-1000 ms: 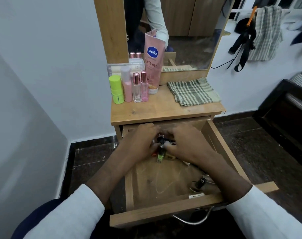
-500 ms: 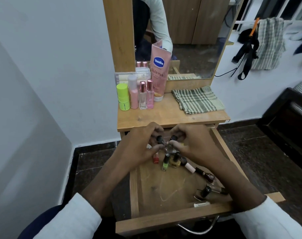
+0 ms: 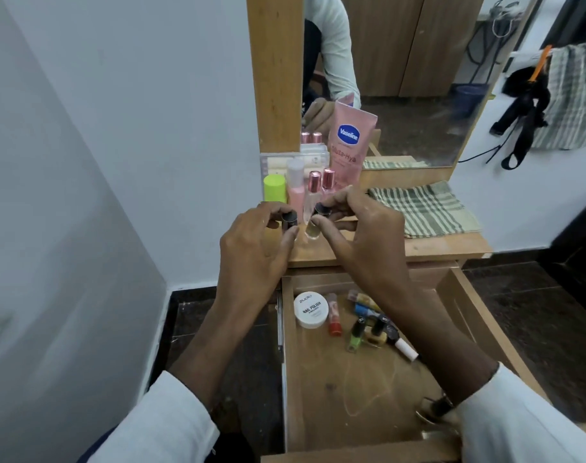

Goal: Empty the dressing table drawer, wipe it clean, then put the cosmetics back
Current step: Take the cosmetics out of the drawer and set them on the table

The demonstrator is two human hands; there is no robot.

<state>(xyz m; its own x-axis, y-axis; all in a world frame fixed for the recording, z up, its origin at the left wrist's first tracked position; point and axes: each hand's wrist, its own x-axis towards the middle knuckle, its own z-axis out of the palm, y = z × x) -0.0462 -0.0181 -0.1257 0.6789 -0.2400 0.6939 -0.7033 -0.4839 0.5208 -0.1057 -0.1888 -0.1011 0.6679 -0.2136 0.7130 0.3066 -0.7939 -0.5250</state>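
Above the front edge of the dressing table top (image 3: 428, 248), my left hand (image 3: 254, 248) pinches a small black-capped bottle (image 3: 55, 220), most of it hidden by my fingers. My right hand (image 3: 361, 235) pinches a second small bottle (image 3: 313, 228) with a black cap and clear body. The open wooden drawer (image 3: 318, 396) below holds a white nail polish remover jar (image 3: 311, 309), a red tube (image 3: 333, 315), a green nail polish bottle (image 3: 355, 335), a yellow one (image 3: 376, 333) and other small cosmetics.
On the table top stand a pink Vaseline tube (image 3: 350, 145), a lime-capped stick (image 3: 274, 188), pink bottles (image 3: 313, 192) and a folded checked cloth (image 3: 425, 208). A mirror (image 3: 402, 78) rises behind. White walls lie left and right; the floor is dark tile.
Both hands have lifted out of the drawer, each with a small bottle, up to the table top's front edge. The drawer's remaining cosmetics are uncovered.
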